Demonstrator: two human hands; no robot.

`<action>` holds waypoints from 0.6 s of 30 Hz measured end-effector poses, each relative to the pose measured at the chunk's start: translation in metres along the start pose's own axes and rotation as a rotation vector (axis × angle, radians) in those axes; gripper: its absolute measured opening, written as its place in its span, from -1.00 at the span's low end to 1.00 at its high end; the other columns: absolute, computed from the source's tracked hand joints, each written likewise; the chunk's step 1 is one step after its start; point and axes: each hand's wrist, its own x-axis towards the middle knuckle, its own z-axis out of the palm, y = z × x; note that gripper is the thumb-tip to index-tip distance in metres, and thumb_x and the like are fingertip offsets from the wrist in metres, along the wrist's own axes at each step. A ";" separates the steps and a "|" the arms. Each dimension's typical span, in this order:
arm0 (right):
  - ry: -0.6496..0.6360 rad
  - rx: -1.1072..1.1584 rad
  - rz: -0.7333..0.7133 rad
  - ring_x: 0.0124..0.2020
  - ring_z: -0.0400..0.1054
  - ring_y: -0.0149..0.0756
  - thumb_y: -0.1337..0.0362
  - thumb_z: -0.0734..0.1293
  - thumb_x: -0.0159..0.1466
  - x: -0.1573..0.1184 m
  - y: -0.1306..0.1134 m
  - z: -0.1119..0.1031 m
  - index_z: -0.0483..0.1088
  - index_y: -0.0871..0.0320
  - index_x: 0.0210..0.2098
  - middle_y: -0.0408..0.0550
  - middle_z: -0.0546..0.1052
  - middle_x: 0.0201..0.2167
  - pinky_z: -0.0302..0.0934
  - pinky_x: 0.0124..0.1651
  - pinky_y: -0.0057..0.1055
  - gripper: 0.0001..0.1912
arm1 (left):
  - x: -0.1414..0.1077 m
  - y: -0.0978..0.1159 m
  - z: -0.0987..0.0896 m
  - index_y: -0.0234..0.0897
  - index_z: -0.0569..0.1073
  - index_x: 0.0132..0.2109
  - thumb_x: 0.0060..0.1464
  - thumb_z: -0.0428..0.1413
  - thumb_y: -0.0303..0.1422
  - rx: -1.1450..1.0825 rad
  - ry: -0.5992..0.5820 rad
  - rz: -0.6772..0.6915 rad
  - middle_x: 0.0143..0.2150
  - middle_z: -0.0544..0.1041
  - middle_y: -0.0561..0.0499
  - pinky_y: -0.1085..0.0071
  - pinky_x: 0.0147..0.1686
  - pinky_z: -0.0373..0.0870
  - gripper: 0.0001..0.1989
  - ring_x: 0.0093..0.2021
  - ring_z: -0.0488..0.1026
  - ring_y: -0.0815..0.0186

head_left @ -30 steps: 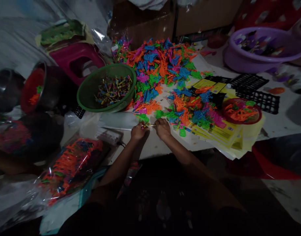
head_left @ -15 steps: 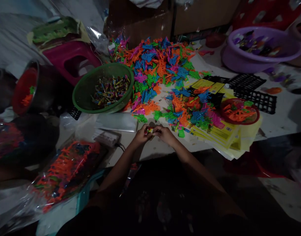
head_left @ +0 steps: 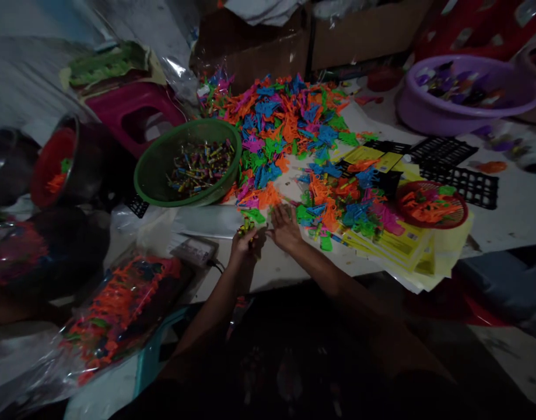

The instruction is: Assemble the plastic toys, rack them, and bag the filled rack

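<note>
Several small yellow-patterned sticks [head_left: 245,226] poke up from my left hand [head_left: 244,244], whose fingers are closed round them near the table's front edge. They resemble the short coloured sticks [head_left: 198,169] lying in the green basket [head_left: 145,186]. To the right, my right hand [head_left: 287,230] stretches forward with its fingers apart, at the near edge of the bright plastic pieces [head_left: 289,125]. I see nothing held in it. A green plastic piece [head_left: 254,215] lies just beyond my left hand. A second heap of plastic pieces [head_left: 329,201] lies right of my right hand.
Yellow printed sheets [head_left: 399,248] lie under a small red basket [head_left: 464,213] at the right. A purple basin [head_left: 442,116] stands at the back right. A clear bag of plastic pieces [head_left: 114,309] lies at left, near a clear plastic sheet stack [head_left: 210,220].
My hands, close together before over a small coloured item, have parted. The left moved slightly left with the sticks; the right opened and reached forward toward the pile. The view shifted slightly.
</note>
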 end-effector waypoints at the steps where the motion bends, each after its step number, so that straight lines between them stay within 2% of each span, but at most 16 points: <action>1: 0.005 -0.008 -0.055 0.25 -0.20 -0.04 0.19 0.17 0.22 -0.010 -0.003 0.004 0.21 0.42 0.06 0.27 0.17 0.16 -0.46 0.22 0.03 -0.50 | -0.001 0.000 -0.001 -0.37 0.30 -0.55 -0.23 0.23 -0.29 0.034 0.050 0.065 -0.75 0.23 0.16 0.63 -0.80 -0.07 -0.72 -0.77 0.09 0.59; 3: 0.043 -0.010 -0.112 0.25 -0.17 -0.10 0.29 0.11 0.26 -0.033 -0.008 0.007 0.26 0.33 0.01 0.17 0.20 0.15 -0.44 0.22 0.01 -0.62 | -0.004 -0.002 -0.004 -0.38 0.34 -0.51 -0.26 0.24 -0.30 0.081 0.062 0.113 -0.68 0.34 0.11 0.62 -0.78 -0.02 -0.74 -0.74 0.16 0.58; 5: 0.079 0.004 -0.097 0.22 -0.08 -0.15 0.35 0.07 0.26 -0.055 -0.012 0.007 0.33 0.25 -0.05 0.09 0.24 0.14 -0.35 0.21 -0.04 -0.66 | -0.007 -0.005 -0.007 -0.39 0.37 -0.45 -0.29 0.25 -0.29 0.085 0.013 0.078 -0.60 0.41 0.06 0.62 -0.78 -0.04 -0.72 -0.70 0.22 0.56; 8: 0.091 0.043 0.033 0.13 0.04 -0.12 0.24 0.13 0.24 -0.073 -0.015 0.002 0.34 0.20 -0.08 0.09 0.27 0.10 -0.13 0.14 -0.12 -0.68 | -0.010 -0.012 -0.008 -0.38 0.39 -0.38 -0.31 0.26 -0.27 0.070 -0.044 0.021 -0.53 0.45 0.02 0.64 -0.80 -0.09 -0.67 -0.65 0.30 0.51; 10: 0.068 0.055 0.153 0.07 0.11 -0.06 0.11 0.20 0.19 -0.075 -0.015 -0.002 0.30 0.24 -0.02 0.15 0.29 0.07 -0.01 0.05 -0.14 -0.56 | -0.012 -0.016 -0.006 -0.39 0.39 -0.39 -0.29 0.26 -0.25 0.080 -0.082 0.000 -0.58 0.43 0.03 0.64 -0.81 -0.11 -0.67 -0.68 0.29 0.52; 12: 0.019 0.059 0.205 0.02 0.15 -0.04 0.10 0.24 0.16 -0.071 -0.014 -0.007 0.27 0.30 0.01 0.21 0.32 0.02 0.04 0.02 -0.18 -0.49 | -0.014 -0.017 -0.003 -0.40 0.40 -0.42 -0.26 0.24 -0.22 0.108 -0.118 0.001 -0.66 0.39 0.05 0.64 -0.83 -0.13 -0.68 -0.73 0.22 0.54; 15: -0.045 0.077 0.189 -0.02 0.20 -0.11 0.25 0.19 0.19 -0.063 -0.009 -0.015 0.32 0.30 -0.06 0.18 0.38 -0.05 0.06 0.03 -0.26 -0.63 | -0.019 -0.013 0.001 -0.39 0.42 -0.38 -0.26 0.24 -0.24 0.118 -0.130 0.020 -0.61 0.43 0.03 0.63 -0.83 -0.13 -0.68 -0.75 0.21 0.56; 18: -0.050 0.087 0.313 -0.13 0.29 -0.17 0.34 0.12 0.19 -0.057 -0.002 -0.020 0.33 0.25 -0.08 0.11 0.44 -0.14 0.14 -0.08 -0.31 -0.66 | -0.025 -0.008 0.004 -0.36 0.44 -0.28 -0.30 0.27 -0.31 0.120 -0.116 0.045 -0.47 0.51 -0.01 0.62 -0.81 -0.04 -0.64 -0.71 0.28 0.53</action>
